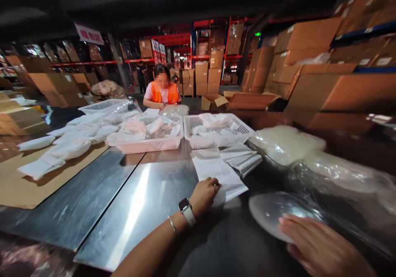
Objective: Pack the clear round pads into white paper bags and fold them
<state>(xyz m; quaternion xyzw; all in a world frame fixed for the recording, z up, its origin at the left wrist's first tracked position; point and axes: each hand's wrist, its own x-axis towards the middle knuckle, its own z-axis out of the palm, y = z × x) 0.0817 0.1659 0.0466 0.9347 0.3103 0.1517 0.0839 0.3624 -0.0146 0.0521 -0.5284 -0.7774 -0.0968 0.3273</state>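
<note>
My left hand [204, 195], with a watch on the wrist, rests on the near edge of a stack of white printed paper sheets [216, 170] lying on the steel table [93, 202]; its fingers curl onto the top sheet. My right hand [318, 248] lies flat with fingers apart on a clear plastic bag [275, 213] at the lower right. More folded sheets [241, 157] fan out just beyond the stack.
Two white mesh baskets [188, 124] of white packets stand mid-table, with loose packets on brown cardboard [18, 186] at left. Clear bags pile up at right [287, 145]. A person in an orange vest [162, 93] works across the table. Cardboard boxes fill the shelves around.
</note>
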